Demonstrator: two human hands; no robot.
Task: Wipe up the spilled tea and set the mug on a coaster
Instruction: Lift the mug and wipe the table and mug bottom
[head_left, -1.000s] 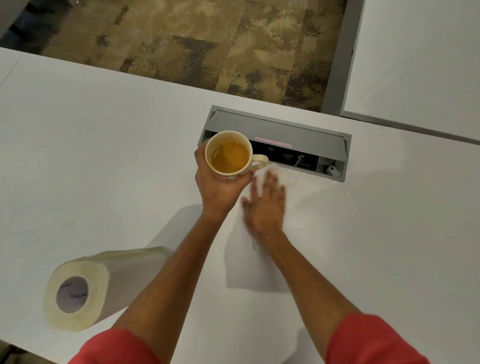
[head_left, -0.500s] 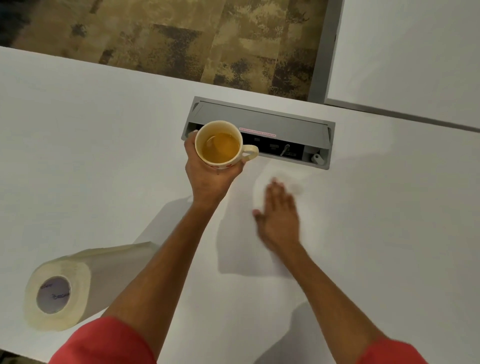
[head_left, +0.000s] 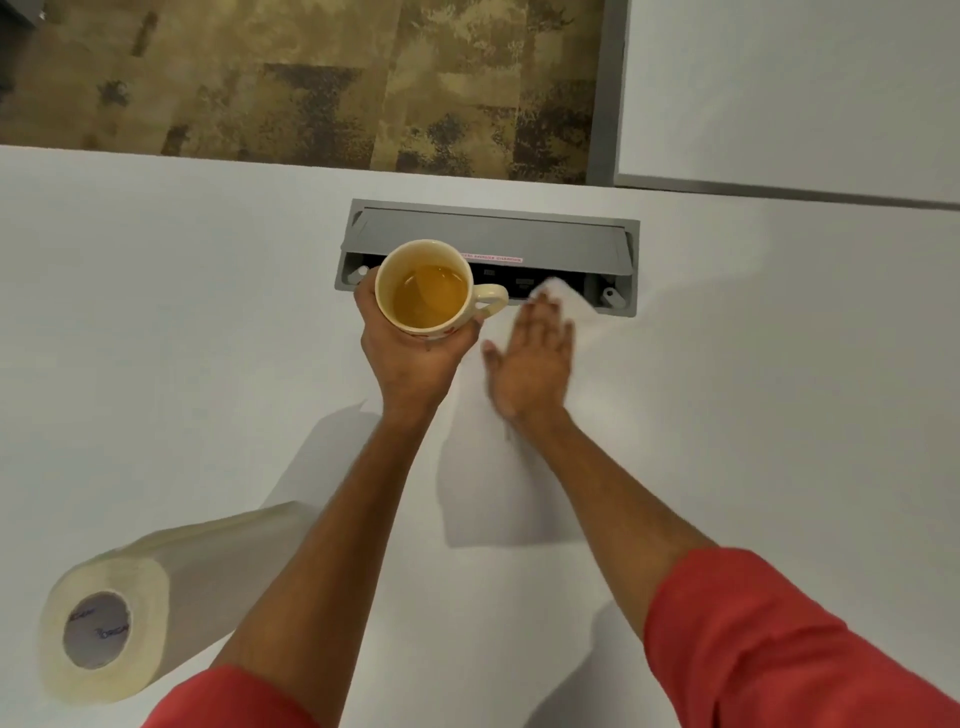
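We're mid-wipe: our right hand lies flat, fingers spread, pressing a white paper towel onto the white table, gripping nothing. Our left hand is wrapped around the mug, holding it up with tea inside, near the table's far edge just in front of the grey power box. The towel's far corner touches that box's open slot, so we'd keep liquid away from the sockets, press evenly and keep the mug level. Spill itself too faint to make out. The mug sits just left of the wiping hand. No coaster visible; paper towel roll at near-left edge.
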